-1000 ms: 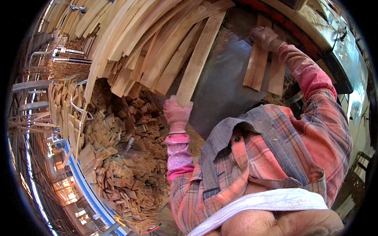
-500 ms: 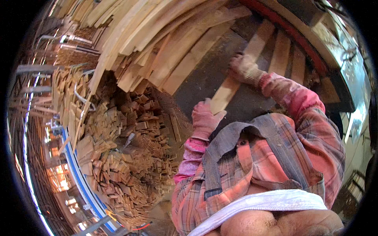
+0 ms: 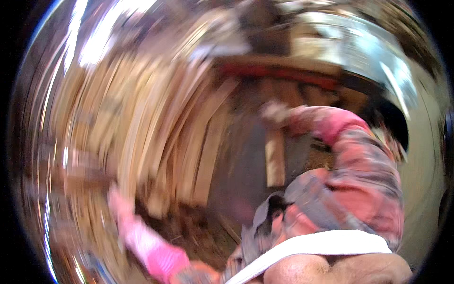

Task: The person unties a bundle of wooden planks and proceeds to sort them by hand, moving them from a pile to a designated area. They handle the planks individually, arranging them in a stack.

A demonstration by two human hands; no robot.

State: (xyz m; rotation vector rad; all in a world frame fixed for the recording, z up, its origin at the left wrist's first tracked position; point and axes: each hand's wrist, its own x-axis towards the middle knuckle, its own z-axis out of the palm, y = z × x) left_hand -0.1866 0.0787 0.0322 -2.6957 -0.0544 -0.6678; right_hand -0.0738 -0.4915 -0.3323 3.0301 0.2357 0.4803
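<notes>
A short pale wooden board point(image 3: 275, 163) lies on the dark metal table point(image 3: 246, 161), its near end pointing toward me. My gloved right hand point(image 3: 276, 114) is closed over the board's far part, though motion softens the fingers. Far out to the left reaches my left hand point(image 3: 120, 201), in a pinkish glove, beside the long stacked boards. Its fingers are smeared, so their pose is unclear. Just past it is a blurred brownish block shape point(image 3: 87, 170); whether they touch cannot be made out.
Long pale boards point(image 3: 156, 132) are stacked side by side left of the table. A red-edged rail point(image 3: 279, 71) runs along the table's far side. Below the stack's near ends lies a dark brown heap point(image 3: 198, 232). Shiny sheeting point(image 3: 359, 42) stands at the far right.
My left hand has left the board's near end and swung far left. My right hand stays at the board. The whole view has turned leftward and blurred.
</notes>
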